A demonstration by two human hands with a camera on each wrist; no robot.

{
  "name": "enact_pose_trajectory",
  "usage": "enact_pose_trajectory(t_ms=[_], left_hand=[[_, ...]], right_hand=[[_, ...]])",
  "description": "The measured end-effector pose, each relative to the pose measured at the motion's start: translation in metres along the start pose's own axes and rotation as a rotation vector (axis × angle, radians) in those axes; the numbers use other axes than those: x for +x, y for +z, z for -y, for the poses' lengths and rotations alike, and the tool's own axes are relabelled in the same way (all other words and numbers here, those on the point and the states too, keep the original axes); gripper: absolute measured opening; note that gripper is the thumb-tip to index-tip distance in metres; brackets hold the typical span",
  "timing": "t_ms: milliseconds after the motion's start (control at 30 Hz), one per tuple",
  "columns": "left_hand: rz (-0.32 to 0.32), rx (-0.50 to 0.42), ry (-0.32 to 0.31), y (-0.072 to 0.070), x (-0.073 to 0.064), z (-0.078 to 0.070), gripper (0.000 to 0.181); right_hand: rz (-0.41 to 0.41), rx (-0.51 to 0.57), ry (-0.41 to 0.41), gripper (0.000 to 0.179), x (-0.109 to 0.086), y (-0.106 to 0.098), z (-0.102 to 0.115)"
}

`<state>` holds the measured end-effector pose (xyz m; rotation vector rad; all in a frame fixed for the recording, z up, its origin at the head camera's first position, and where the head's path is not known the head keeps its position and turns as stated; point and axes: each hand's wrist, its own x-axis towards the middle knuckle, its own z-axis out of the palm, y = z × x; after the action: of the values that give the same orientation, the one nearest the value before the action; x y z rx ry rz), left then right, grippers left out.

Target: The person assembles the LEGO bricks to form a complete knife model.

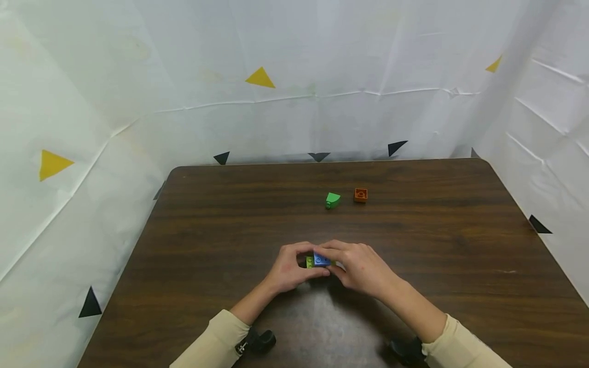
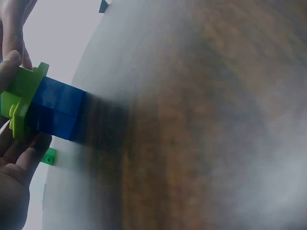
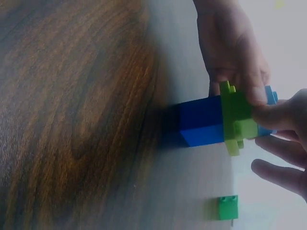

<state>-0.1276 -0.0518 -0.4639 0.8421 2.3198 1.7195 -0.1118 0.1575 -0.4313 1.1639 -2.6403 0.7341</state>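
Note:
Both hands meet over the middle of the table around a stack of toy building bricks. The stack has a dark blue brick (image 3: 201, 120) at the bottom, lime green pieces (image 2: 28, 98) above it and a light blue brick (image 1: 322, 259) on top. My left hand (image 1: 292, 268) holds the stack from the left, thumb on the near side and fingers behind. My right hand (image 1: 363, 266) pinches the light blue brick between thumb and fingers. The stack's underside is close to the table; whether it touches is unclear.
Farther back on the brown table (image 1: 230, 220) lie a green curved brick (image 1: 333, 200) and, to its right, an orange brick (image 1: 361, 194) with its hollow side showing. White sheeting (image 1: 322, 46) with yellow and black triangles surrounds the table's back and sides.

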Motion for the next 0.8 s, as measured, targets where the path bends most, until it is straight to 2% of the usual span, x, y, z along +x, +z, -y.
enact_pose_trajectory(t_ms=[67, 200, 267, 333, 400, 467, 533, 633, 700, 800], left_hand=[[-0.014, -0.012, 0.015, 0.001, -0.001, 0.004, 0.03], [-0.028, -0.041, 0.035, 0.005, 0.0, 0.024, 0.032], [-0.028, -0.047, 0.034, 0.006, 0.0, 0.033, 0.033], [-0.022, -0.047, 0.035, 0.006, 0.001, 0.036, 0.033], [-0.023, -0.033, 0.029, 0.006, 0.002, 0.037, 0.033], [-0.028, -0.008, 0.01, 0.006, 0.003, 0.037, 0.034], [-0.033, 0.006, -0.007, 0.006, 0.004, 0.037, 0.037], [-0.032, -0.018, -0.038, 0.006, 0.005, 0.037, 0.041], [-0.028, -0.038, -0.056, 0.007, 0.005, 0.036, 0.044], [-0.024, -0.058, -0.069, 0.008, 0.005, 0.034, 0.048]], right_hand=[[0.01, 0.003, -0.003, 0.051, 0.0, 0.0, 0.0], [0.057, 0.05, 0.021, 0.054, -0.002, -0.005, 0.001], [0.078, 0.126, 0.051, 0.054, -0.003, -0.007, -0.003], [0.087, 0.239, 0.106, 0.052, -0.003, -0.01, -0.009], [0.056, 0.345, 0.167, 0.047, -0.002, -0.014, -0.019], [-0.003, 0.394, 0.235, 0.042, 0.0, -0.016, -0.033], [-0.079, 0.375, 0.312, 0.037, 0.002, -0.019, -0.049], [-0.166, 0.271, 0.434, 0.035, 0.003, -0.021, -0.077], [-0.189, 0.218, 0.516, 0.039, 0.003, -0.02, -0.096], [-0.18, 0.187, 0.611, 0.05, 0.003, -0.017, -0.122]])
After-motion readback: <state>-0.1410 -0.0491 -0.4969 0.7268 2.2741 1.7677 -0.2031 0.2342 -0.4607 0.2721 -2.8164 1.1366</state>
